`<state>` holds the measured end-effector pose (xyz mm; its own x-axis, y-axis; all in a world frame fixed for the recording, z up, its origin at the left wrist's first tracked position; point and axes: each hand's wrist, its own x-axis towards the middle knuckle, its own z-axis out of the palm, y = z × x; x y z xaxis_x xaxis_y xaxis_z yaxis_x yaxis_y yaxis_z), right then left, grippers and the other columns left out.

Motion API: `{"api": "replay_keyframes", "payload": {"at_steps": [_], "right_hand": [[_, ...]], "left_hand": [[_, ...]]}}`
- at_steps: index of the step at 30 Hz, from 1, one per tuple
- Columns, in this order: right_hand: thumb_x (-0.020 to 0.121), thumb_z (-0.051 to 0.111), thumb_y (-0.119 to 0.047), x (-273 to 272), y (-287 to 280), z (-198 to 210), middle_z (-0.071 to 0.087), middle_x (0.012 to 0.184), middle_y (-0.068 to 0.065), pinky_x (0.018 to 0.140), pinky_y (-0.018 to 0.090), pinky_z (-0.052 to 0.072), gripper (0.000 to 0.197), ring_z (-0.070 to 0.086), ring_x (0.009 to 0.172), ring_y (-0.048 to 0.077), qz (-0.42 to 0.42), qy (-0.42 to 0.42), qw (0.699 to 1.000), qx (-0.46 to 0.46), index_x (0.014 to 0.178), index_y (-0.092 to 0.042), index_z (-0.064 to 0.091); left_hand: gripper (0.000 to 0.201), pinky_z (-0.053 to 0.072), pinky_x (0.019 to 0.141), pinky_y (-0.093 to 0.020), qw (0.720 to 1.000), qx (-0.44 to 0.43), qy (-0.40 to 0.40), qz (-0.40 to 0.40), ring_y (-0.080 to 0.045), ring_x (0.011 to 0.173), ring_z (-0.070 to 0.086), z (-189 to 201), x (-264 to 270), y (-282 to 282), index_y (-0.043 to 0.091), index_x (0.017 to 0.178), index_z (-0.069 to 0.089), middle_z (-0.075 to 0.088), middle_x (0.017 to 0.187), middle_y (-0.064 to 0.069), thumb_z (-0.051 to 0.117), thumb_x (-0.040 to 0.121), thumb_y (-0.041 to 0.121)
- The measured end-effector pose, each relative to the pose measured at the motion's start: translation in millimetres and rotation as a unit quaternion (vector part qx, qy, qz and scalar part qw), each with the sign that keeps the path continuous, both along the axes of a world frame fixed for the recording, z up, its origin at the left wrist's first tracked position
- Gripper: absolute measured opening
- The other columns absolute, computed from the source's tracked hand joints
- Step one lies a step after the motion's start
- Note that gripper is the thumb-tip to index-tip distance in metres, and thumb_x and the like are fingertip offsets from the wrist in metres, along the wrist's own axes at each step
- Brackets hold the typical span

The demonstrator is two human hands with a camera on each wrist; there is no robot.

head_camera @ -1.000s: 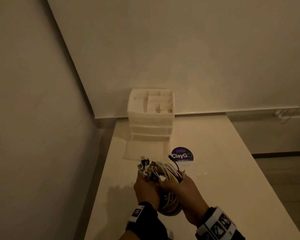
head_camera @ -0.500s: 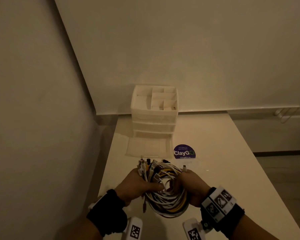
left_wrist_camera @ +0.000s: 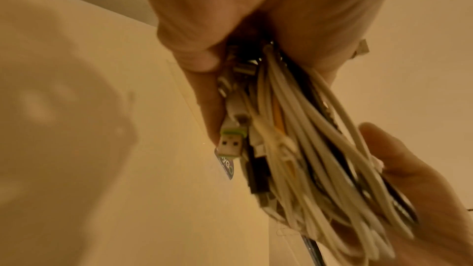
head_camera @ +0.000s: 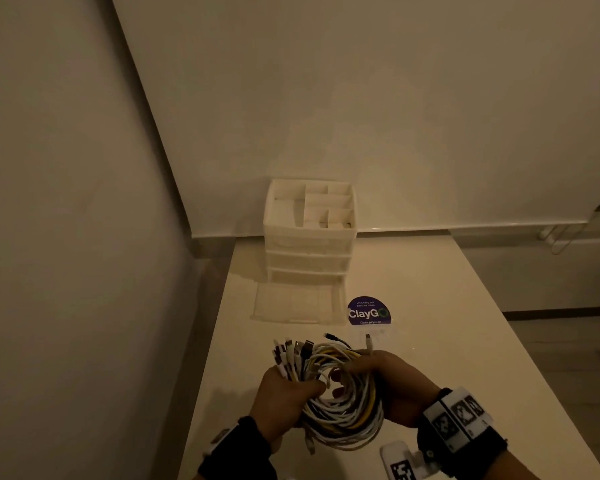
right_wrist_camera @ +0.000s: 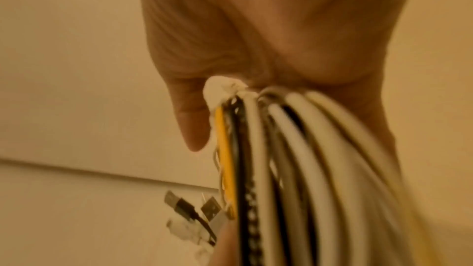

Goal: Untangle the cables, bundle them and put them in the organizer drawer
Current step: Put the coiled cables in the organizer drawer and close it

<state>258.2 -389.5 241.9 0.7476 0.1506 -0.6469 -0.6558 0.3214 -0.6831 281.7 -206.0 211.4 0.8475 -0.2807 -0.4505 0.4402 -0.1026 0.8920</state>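
A coil of white, yellow and black cables [head_camera: 343, 400] hangs above the table's near end, held between both hands. My left hand [head_camera: 284, 393] grips its left side, where several plug ends [head_camera: 291, 351] stick up. My right hand [head_camera: 392, 382] curls round the right side. In the left wrist view the fingers wrap the cables [left_wrist_camera: 294, 139] and a USB plug [left_wrist_camera: 230, 145] pokes out. The right wrist view shows the strands [right_wrist_camera: 281, 159] running out of the closed palm. The white organizer [head_camera: 309, 237] stands at the table's far end, its bottom drawer [head_camera: 298, 306] pulled out.
A purple round ClayGo sticker [head_camera: 368, 311] lies on the table [head_camera: 447, 341] right of the pulled-out drawer. Walls close in at the left and behind the organizer. The table's left edge runs just left of my left hand.
The hands have drawn apart to either side of the coil, which has opened out wider and flatter. The view has shifted slightly nearer the organizer.
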Motion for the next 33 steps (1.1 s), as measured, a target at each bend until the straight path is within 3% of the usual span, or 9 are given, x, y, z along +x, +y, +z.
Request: {"api": "replay_keyframes", "payload": {"at_steps": [4, 7, 10, 15, 20, 22, 26, 29, 33], "right_hand": [[0.066, 0.051, -0.001, -11.2, -8.2, -2.9, 0.051, 0.109, 0.024, 0.086, 0.046, 0.048, 0.065, 0.053, 0.092, 0.038, -0.061, -0.047, 0.980, 0.182, 0.130, 0.009, 0.048], [0.068, 0.044, 0.003, -15.1, -13.0, -10.8, 0.053, 0.125, 0.032, 0.107, 0.057, 0.036, 0.060, 0.046, 0.118, 0.046, -0.087, -0.076, 0.966, 0.230, 0.127, 0.009, 0.054], [0.092, 0.046, -0.006, -13.5, -10.4, -13.9, 0.058, 0.126, 0.029, 0.101, 0.050, 0.042, 0.038, 0.052, 0.113, 0.040, -0.118, -0.069, 0.980, 0.146, 0.126, 0.003, 0.059], [0.094, 0.053, -0.009, 5.1, -4.6, -15.5, 0.074, 0.103, 0.014, 0.078, 0.036, 0.058, 0.023, 0.070, 0.093, 0.028, -0.154, -0.119, 0.979, -0.052, 0.108, -0.008, 0.071], [0.101, 0.034, -0.039, 47.4, -19.8, -31.6, 0.073, 0.105, 0.016, 0.097, 0.046, 0.047, 0.048, 0.066, 0.101, 0.033, -0.183, -0.069, 0.980, -0.041, 0.111, -0.007, 0.069], [0.100, 0.032, -0.047, 73.2, -26.9, -34.5, 0.072, 0.109, 0.015, 0.100, 0.046, 0.046, 0.052, 0.065, 0.107, 0.031, -0.170, -0.053, 0.984, -0.024, 0.113, -0.012, 0.068], [0.102, 0.039, -0.036, 137.9, -44.4, -44.2, 0.073, 0.089, 0.016, 0.083, 0.044, 0.055, 0.045, 0.068, 0.088, 0.032, -0.132, -0.039, 0.988, -0.065, 0.097, -0.004, 0.070], [0.100, 0.048, -0.028, 185.9, -51.7, -61.4, 0.071, 0.101, 0.024, 0.093, 0.053, 0.052, 0.036, 0.066, 0.098, 0.039, -0.133, -0.005, 0.989, -0.071, 0.101, 0.002, 0.068], [0.095, 0.050, -0.019, 232.0, -50.5, -113.5, 0.070, 0.109, 0.020, 0.095, 0.055, 0.050, 0.025, 0.066, 0.102, 0.036, -0.101, 0.000, 0.991, -0.087, 0.103, -0.010, 0.071]], "left_hand": [[0.002, 0.045, 0.056, -0.036, 0.998, 0.000, 0.033, 0.049, -0.028, 0.062, 0.062, -8.7, -2.3, -0.8, 0.005, 0.078, 0.071, 0.063, 0.067, -0.018, 0.070, 0.076, 0.004], [0.002, 0.048, 0.057, -0.037, 0.996, -0.015, 0.036, 0.081, -0.028, 0.063, 0.064, -9.1, -4.0, -1.4, 0.003, 0.078, 0.070, 0.063, 0.069, -0.021, 0.069, 0.077, 0.003], [0.004, 0.054, 0.063, -0.043, 0.992, -0.035, 0.046, 0.108, -0.037, 0.071, 0.068, -10.1, -1.6, -4.9, 0.002, 0.082, 0.071, 0.066, 0.079, -0.029, 0.069, 0.079, 0.003], [0.007, 0.057, 0.067, -0.050, 0.984, -0.054, 0.063, 0.159, -0.040, 0.076, 0.070, -10.8, 13.3, -22.4, 0.005, 0.088, 0.072, 0.070, 0.082, -0.025, 0.069, 0.082, 0.004], [0.010, 0.058, 0.060, -0.039, 0.973, -0.046, 0.053, 0.219, -0.034, 0.075, 0.070, -13.4, 39.0, -52.8, 0.012, 0.089, 0.071, 0.071, 0.076, -0.015, 0.069, 0.083, 0.004], [0.011, 0.058, 0.064, -0.045, 0.971, -0.040, 0.056, 0.228, -0.035, 0.077, 0.070, -15.0, 55.8, -65.0, 0.012, 0.089, 0.071, 0.072, 0.080, -0.017, 0.069, 0.083, 0.004], [0.014, 0.057, 0.058, -0.037, 0.965, -0.023, 0.078, 0.248, -0.032, 0.076, 0.071, -19.2, 99.4, -81.4, 0.008, 0.096, 0.069, 0.073, 0.085, -0.016, 0.072, 0.082, 0.009], [0.014, 0.057, 0.059, -0.036, 0.964, -0.008, 0.104, 0.243, -0.031, 0.076, 0.069, -19.5, 136.4, -84.9, 0.004, 0.094, 0.067, 0.072, 0.086, -0.017, 0.072, 0.082, 0.010], [0.028, 0.058, 0.071, -0.046, 0.967, 0.031, 0.140, 0.213, -0.034, 0.082, 0.069, -30.4, 189.0, -75.8, 0.002, 0.097, 0.067, 0.072, 0.091, -0.019, 0.080, 0.075, 0.013]]}}
